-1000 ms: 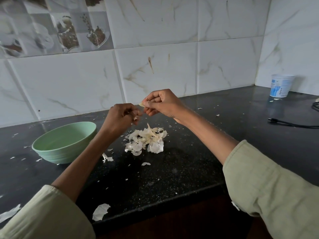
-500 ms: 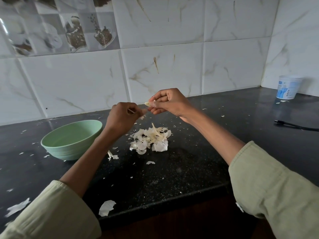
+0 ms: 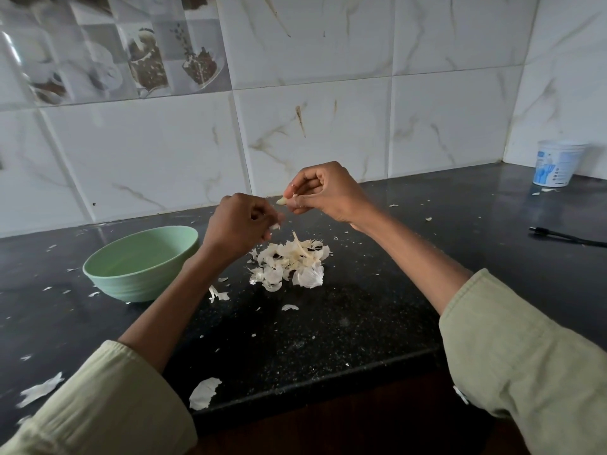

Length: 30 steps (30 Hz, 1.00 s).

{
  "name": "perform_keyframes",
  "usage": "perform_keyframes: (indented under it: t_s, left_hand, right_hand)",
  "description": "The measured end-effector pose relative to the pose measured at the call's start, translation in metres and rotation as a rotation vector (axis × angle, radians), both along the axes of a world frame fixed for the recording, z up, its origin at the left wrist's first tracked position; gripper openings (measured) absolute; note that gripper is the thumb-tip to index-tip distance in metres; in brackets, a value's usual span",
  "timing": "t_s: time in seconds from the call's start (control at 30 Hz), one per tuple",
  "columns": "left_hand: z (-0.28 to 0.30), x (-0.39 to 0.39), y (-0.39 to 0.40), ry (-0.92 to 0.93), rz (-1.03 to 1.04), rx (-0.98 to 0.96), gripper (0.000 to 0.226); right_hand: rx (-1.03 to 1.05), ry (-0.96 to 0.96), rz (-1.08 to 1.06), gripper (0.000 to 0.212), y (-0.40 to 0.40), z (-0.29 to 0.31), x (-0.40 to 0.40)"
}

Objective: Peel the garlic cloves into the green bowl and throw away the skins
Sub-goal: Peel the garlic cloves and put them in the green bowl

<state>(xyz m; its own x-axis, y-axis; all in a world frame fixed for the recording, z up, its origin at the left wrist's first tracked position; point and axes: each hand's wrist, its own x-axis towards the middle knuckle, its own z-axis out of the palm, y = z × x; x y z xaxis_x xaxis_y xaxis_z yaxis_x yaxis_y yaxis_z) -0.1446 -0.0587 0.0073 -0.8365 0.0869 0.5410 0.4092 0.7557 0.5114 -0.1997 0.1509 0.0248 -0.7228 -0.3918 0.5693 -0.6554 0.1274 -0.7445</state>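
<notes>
Head view: right hand [image 3: 328,192] raised above the black bench [image 3: 361,310], fingers curled, pinching a garlic clove [image 3: 281,201] at the fingertips. Left hand [image 3: 239,224] just beside it, fingers curled around a scrap of skin [image 3: 274,226]. Pile of garlic skins [image 3: 290,262] on the bench below both hands. Green bowl [image 3: 141,262] left of pile; contents not discernible. White tub [image 3: 558,164] in far right corner.
</notes>
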Motion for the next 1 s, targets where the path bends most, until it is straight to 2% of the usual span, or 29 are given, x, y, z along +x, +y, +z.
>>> perform_keyframes:
  t_s: [0.07, 0.17, 0.3, 0.53, 0.8, 1.0]
  left_hand:
    - [0.0, -0.001, -0.002, 0.002, -0.023, -0.012, 0.012]
    - [0.003, 0.0, -0.002, 0.014, -0.037, 0.001, 0.027]
    - [0.003, 0.002, 0.004, 0.029, -0.09, 0.124, 0.026]
    - [0.003, 0.002, 0.009, 0.098, -0.085, 0.137, 0.019]
    - [0.007, 0.0, 0.006, 0.003, -0.196, 0.361, 0.014]
    - [0.005, 0.0, 0.004, -0.076, -0.262, 0.433, 0.012]
  right_hand:
    - [0.026, 0.034, -0.021, 0.019, 0.0, 0.0, 0.0]
    - [0.058, 0.048, -0.039, 0.02, 0.0, -0.002, -0.001]
    - [0.1, 0.045, -0.055, 0.023, -0.001, -0.002, -0.001]
    - [0.075, -0.059, 0.024, 0.021, -0.002, 0.0, 0.002]
    - [-0.011, -0.161, 0.129, 0.025, 0.001, 0.002, 0.002]
    - [0.005, -0.148, 0.085, 0.023, 0.003, 0.004, 0.003]
